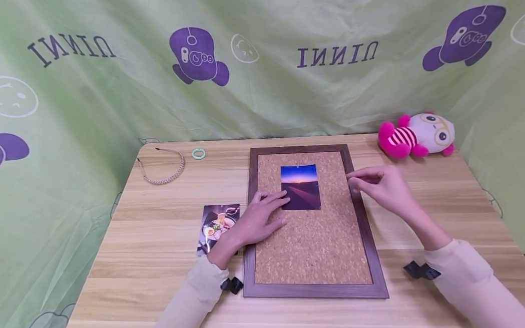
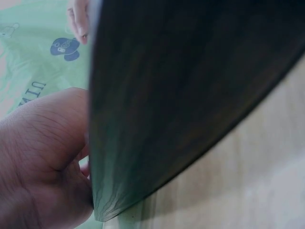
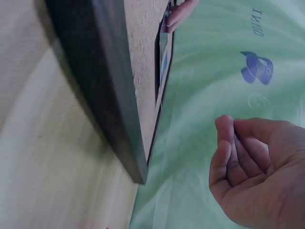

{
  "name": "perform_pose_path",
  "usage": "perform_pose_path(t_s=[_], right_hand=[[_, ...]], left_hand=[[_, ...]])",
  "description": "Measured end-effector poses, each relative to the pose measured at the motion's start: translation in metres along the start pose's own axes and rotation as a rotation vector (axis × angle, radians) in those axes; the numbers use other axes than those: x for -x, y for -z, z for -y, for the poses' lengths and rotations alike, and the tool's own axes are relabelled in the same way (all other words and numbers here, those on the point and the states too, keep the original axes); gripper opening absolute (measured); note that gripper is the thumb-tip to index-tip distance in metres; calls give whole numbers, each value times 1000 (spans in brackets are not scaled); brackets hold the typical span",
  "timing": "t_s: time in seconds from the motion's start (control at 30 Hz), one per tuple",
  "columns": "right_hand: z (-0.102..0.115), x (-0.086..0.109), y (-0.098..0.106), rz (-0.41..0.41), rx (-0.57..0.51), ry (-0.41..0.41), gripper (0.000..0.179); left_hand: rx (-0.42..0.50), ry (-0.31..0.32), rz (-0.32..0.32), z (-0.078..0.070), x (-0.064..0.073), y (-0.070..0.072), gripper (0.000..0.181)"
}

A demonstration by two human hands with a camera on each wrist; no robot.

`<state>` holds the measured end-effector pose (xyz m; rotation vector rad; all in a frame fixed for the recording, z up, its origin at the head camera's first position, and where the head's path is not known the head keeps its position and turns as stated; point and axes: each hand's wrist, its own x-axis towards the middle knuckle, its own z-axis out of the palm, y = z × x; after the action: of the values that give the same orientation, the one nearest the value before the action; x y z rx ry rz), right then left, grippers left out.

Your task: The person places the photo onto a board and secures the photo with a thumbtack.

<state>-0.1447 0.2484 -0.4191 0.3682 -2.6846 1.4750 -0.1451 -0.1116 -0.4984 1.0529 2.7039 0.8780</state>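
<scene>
A sunset photo [image 1: 301,184] lies on the cork board [image 1: 310,251] in a dark wooden frame, with a small clear pin at its top edge. My left hand [image 1: 263,216] reaches over the board's left side, fingertips resting on the photo's left edge, fingers fairly straight. Just above the right frame edge is my right hand [image 1: 383,189]. Its thumb and index fingertip pinch together, the other fingers curled, as the right wrist view shows. A tiny dark, pin-like speck shows at those fingertips in the left wrist view; its kind is too small to tell.
A food photo [image 1: 218,226] lies left of the board, partly behind the left forearm. At the back left are a beaded headband [image 1: 168,180] and a mint-green ring [image 1: 198,154]. A pink plush toy [image 1: 416,135] lies at the back right. Green printed curtains surround the table.
</scene>
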Motion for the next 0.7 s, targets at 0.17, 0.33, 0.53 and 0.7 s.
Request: perform_pose_path(t_s=[0.17, 0.33, 0.53, 0.7], right_hand=[[6, -20, -12, 37, -33, -34, 21], [9, -40, -23, 74, -27, -71, 20], [10, -59, -33, 166, -148, -244, 16], [7, -71, -38, 239, -262, -320, 17]], left_hand=[[1, -4, -5, 1, 0, 0, 59], [-1, -8, -11, -1, 0, 1, 58], [2, -11, -21, -3, 0, 2, 58], [1, -4, -7, -2, 0, 1, 58]])
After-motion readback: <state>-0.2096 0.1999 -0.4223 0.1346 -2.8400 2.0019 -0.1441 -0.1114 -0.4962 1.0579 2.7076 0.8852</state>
